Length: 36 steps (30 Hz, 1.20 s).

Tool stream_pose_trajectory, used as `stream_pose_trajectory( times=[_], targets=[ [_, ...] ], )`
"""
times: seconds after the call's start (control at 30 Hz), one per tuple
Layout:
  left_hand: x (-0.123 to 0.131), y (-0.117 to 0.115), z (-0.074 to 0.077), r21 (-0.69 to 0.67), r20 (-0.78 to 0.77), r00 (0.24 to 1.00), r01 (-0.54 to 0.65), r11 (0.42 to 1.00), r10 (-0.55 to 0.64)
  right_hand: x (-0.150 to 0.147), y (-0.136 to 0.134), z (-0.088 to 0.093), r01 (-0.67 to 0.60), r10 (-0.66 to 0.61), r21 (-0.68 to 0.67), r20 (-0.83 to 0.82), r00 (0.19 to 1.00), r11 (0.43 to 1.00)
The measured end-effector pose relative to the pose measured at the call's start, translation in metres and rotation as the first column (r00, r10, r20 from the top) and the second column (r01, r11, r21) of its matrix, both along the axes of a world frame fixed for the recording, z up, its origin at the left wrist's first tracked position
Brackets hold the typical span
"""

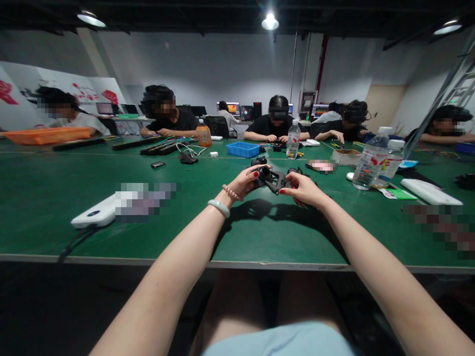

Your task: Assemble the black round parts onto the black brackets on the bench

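Just above the green table, both hands hold a black plastic frame-like part (275, 184) with a round ring at its left end; its exact kind I cannot make out. My left hand (247, 180), with a bead bracelet and a pale bangle on its wrist, is closed around the ring end. On the other side, my right hand (305, 190) pinches the part's right end between thumb and fingers. Another dark object (259, 161) shows just behind my left fingers. More black and red pieces lie partly hidden behind my right hand.
A blue tray (243, 149) and a water bottle (293, 140) stand beyond my hands. To the right are more bottles (367, 160) and a white box-shaped device (431, 192). A white power bank (99, 210) with a cable lies left. Several people sit across the table (166, 237).
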<state>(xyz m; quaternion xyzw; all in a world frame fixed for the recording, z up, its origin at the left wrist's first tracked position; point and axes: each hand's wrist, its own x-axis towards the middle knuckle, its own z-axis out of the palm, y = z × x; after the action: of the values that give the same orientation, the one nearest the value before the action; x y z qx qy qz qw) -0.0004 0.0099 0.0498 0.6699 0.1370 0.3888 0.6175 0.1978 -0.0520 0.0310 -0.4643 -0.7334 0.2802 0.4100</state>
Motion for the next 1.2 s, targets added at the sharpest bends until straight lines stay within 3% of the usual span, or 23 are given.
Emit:
stream_pose_trajectory(
  times=[0.33, 0.57, 0.97, 1.2],
  targets=[
    [-0.005, 0.005, -0.004, -0.139, 0.052, 0.998, 0.047, 0.989, -0.040, 0.005, -0.002, 0.006, 0.051, -0.053, 0.047, 0.040, 0.998, 0.998],
    [-0.008, 0.002, -0.005, -0.210, 0.044, 0.998, -0.030, 0.977, 0.040, 0.007, -0.002, 0.006, -0.001, -0.003, 0.057, 0.067, 0.998, 0.998],
    [-0.010, 0.014, -0.016, -0.331, 0.057, 0.993, 0.116, 0.936, -0.103, 0.006, -0.003, 0.007, -0.015, 0.011, 0.052, 0.080, 0.997, 0.999],
    [-0.006, 0.008, -0.014, -0.319, 0.039, 0.999, 0.023, 0.947, -0.011, 0.005, -0.004, 0.006, -0.021, 0.017, 0.050, 0.082, 0.996, 0.999]
  ],
)
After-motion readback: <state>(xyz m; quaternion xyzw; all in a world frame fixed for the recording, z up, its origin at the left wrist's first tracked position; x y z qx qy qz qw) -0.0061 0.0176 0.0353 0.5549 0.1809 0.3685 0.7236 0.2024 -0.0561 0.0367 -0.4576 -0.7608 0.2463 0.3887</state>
